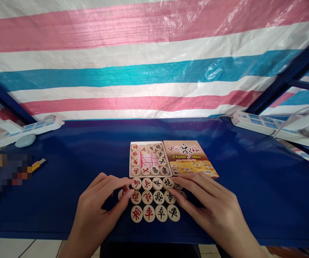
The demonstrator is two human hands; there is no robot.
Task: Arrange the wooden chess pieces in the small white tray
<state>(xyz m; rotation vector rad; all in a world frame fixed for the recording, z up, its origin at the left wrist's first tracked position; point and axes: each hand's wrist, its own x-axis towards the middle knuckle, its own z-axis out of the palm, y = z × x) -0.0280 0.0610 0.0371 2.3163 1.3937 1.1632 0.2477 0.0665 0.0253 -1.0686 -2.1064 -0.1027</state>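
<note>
Several round wooden Chinese chess pieces [154,197] with red and black characters lie in rows on the blue table [251,179]. My left hand [100,204] rests at their left side, fingertips touching the leftmost pieces. My right hand [210,204] lies at their right side, fingers spread flat against the rightmost pieces and partly covering some. Just behind the rows sits a small open box [150,159] with pieces around its inner edge and a folded board sheet in the middle. Its lid [190,158], printed "Chinese chess", lies beside it on the right.
A white power strip [26,130] lies at the back left and another [272,126] at the back right with a cable. A small yellow utility knife [38,165] lies at the left. A striped tarp [154,61] hangs behind the table.
</note>
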